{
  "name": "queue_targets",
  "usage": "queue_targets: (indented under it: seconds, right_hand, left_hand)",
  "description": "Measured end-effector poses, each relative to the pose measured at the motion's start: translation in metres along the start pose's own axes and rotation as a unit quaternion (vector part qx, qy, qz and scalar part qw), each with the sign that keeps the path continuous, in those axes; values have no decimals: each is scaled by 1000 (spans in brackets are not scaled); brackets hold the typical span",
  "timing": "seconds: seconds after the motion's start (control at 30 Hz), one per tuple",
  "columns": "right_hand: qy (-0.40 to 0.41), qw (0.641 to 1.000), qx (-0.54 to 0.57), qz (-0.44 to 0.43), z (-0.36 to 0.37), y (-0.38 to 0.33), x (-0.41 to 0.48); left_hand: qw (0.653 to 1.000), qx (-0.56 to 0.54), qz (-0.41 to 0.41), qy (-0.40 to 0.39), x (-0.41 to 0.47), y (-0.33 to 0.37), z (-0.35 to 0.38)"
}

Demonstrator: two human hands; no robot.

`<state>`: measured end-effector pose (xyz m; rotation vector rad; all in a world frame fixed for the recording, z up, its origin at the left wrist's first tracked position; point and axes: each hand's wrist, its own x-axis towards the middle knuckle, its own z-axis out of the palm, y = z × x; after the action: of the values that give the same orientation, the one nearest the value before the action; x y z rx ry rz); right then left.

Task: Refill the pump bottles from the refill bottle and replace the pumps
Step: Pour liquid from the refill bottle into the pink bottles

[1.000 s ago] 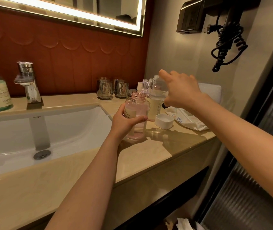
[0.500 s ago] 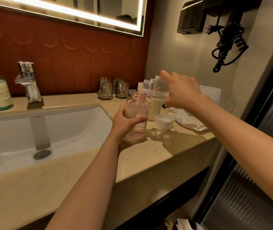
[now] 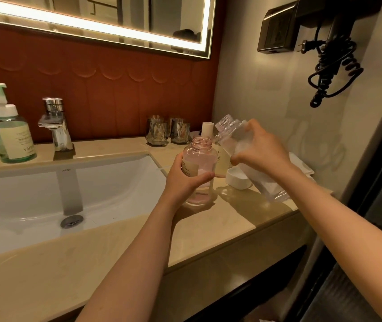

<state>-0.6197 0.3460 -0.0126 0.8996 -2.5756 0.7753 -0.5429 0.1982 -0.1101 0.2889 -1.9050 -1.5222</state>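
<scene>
Left fingers (image 3: 205,177) grip the open pink bottle (image 3: 200,159), right fingers (image 3: 241,158) the tilted refill bottle (image 3: 228,132).

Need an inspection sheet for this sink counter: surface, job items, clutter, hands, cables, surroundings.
Surface: beige stone countertop with a white inset sink.
Job's things: pink pump bottle upright, pump off, neck open; clear refill bottle uncapped, tilted with its mouth toward the pink one, no stream seen; white cap on the counter; yellowish bottle behind.
Clutter: green pump bottles left of the faucet; two glass tumblers at the back wall; white tray far right.
Hands: left hand grips the pink bottle; right hand grips the refill bottle.
Cables: coiled black cord hangs on the wall, its plug loose.
Surroundings: lit mirror, red wall panel.
</scene>
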Motion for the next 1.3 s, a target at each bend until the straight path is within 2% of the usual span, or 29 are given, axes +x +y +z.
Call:
queue_targets:
  seconds: [0.3, 0.57, 0.83, 0.9, 0.97, 1.0, 1.07, 1.17, 1.3]
  right_hand:
    - [36, 975, 217, 44, 0, 19, -7]
    - [54, 957, 277, 62, 5, 31, -10]
    - [68, 960, 267, 47, 12, 36, -10]
    - [68, 962, 261, 45, 13, 38, -9]
    - [72, 960, 268, 50, 12, 42, -7]
    - [74, 957, 274, 53, 12, 45, -6]
    - [80, 955, 281, 55, 12, 50, -4]
    - [87, 951, 289, 61, 12, 57, 1]
    - [93, 948, 296, 70, 13, 65, 7]
  left_hand:
    - [999, 18, -20, 34, 7, -3, -1]
    - [998, 30, -35, 51, 18, -4, 0]
    - [976, 195, -43, 90, 33, -8, 2]
    - [952, 262, 7, 159, 26, -2, 8]
    - [919, 281, 167, 219, 19, 9, 14]
    - [899, 282, 250, 221, 18, 15, 18]
    - [873, 292, 344, 185, 23, 24, 29]
    - [889, 288, 340, 110, 33, 39, 58]
    - [929, 253, 250, 102, 54, 41, 87]
